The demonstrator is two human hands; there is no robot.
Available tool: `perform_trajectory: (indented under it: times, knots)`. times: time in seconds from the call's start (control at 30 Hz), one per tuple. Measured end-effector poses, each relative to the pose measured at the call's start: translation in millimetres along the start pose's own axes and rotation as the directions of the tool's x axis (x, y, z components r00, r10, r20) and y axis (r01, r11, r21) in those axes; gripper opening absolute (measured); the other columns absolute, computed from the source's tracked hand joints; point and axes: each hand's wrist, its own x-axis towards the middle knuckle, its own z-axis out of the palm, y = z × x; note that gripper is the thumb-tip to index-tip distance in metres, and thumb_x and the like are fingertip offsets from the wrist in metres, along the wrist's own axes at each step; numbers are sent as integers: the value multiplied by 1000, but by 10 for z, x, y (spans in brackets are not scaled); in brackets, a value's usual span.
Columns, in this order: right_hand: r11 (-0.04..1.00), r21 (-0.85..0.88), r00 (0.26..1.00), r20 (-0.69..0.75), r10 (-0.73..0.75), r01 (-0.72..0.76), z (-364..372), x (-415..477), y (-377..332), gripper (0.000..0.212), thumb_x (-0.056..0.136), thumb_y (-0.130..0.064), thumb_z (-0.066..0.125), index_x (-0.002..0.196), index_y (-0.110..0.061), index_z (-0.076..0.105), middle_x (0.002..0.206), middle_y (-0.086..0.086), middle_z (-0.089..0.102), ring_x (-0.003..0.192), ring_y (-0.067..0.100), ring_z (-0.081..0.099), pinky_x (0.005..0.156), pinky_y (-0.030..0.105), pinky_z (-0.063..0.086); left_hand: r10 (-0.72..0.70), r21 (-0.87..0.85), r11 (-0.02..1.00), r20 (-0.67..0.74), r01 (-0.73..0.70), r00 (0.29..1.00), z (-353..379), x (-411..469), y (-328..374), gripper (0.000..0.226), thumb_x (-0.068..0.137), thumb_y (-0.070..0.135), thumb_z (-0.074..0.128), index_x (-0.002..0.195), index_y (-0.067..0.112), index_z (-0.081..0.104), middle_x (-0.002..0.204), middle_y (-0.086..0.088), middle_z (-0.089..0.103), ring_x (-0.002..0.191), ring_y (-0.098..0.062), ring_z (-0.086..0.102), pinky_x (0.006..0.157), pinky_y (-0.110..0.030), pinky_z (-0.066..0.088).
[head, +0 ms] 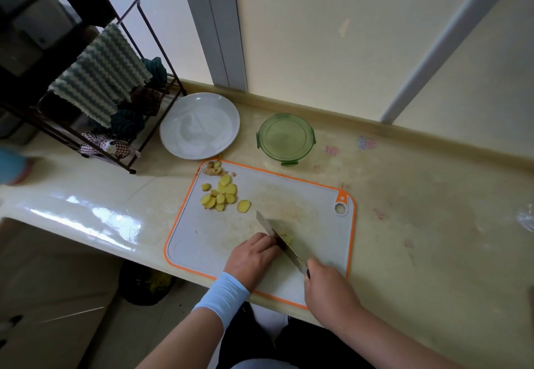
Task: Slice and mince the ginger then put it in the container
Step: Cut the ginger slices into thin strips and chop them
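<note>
The knife is being gripped at its handle by the right hand, fingers wrapped round it, over the near right part of the cutting board. The blade is being held edge-down across the board's near middle, tip pointing far-left. A little yellow ginger is being touched by the blade on its far side. The left hand is being rested on the board against the blade's other side, fingers curled downward. Whether ginger is being pinched beneath them cannot be told, as the fingertips are hidden. A pale blue wristband is being worn on that wrist, at the board's near edge.

A loose heap of ginger slices is being kept at the board's far left, with brown ginger scraps in its far-left corner. The green container is being left just beyond the board's far edge, lid on. A white plate is being kept beyond the board's far-left corner.
</note>
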Motion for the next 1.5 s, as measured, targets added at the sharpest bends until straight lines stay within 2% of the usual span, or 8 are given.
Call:
perform_trajectory:
  times: [0.27,0.43,0.67,0.77,0.87,1.1,1.2,1.5]
  knots:
    - [998,-49,999,-17,-45,44,-46,266,-264,6,98,-20,39,103,-19,44,98,12,64,94,33,63,63,33,34,-13,-2,1000,-6,13,1000,3,-13,10,21,85,6,66,103,16,71,99,-1,63,88,-20,58,70,-30,54]
    - [998,-57,999,-20,-32,31,-76,87,-168,10,98,-22,40,91,-24,33,94,10,65,91,32,63,62,34,33,-9,32,999,-11,9,1000,-6,-17,15,16,90,8,56,97,13,71,96,-4,64,86,-22,58,67,-32,55]
    - [999,-31,1000,14,11,-10,21,-38,-46,12,96,-19,39,88,-25,32,93,8,63,92,32,63,63,34,33,-12,4,1000,-8,12,1000,22,-28,-5,20,84,2,69,101,13,70,99,-4,64,88,-22,59,69,-33,55]
    - [999,-47,1000,-17,-10,9,55,128,-204,6,97,-18,39,101,-22,43,99,11,63,96,32,63,66,34,36,-18,-6,1000,-4,18,1000,19,-24,9,19,87,3,63,101,14,70,99,-3,64,88,-22,59,70,-33,54]
    - [996,-77,998,-41,-49,46,31,300,-340,20,98,-16,37,116,-17,45,105,12,62,100,32,62,72,36,43,-31,-4,1000,-1,31,1000,7,-16,26,21,86,3,62,101,16,71,98,-2,63,87,-21,58,72,-31,54]
    - [998,-45,998,-39,-45,43,-24,155,-234,3,100,-25,38,99,-22,39,97,11,64,94,32,63,62,34,31,-14,-5,1000,-21,13,1000,-28,6,39,15,85,4,68,96,14,71,95,-4,64,86,-20,56,70,-29,53]
    - [1000,-13,1000,-24,-11,10,-57,-13,-78,12,98,-24,39,88,-24,33,92,9,64,91,32,63,61,35,33,-17,3,1000,-24,17,1000,-4,-18,18,16,82,4,71,95,13,71,96,-4,64,87,-21,56,68,-31,54]
    - [998,-59,1000,-3,-23,23,24,173,-207,6,96,-17,40,95,-22,39,98,11,64,95,32,63,64,35,34,-19,-7,1000,-8,19,1000,27,-25,-1,20,83,2,72,99,14,73,99,-3,65,88,-21,59,72,-30,54]
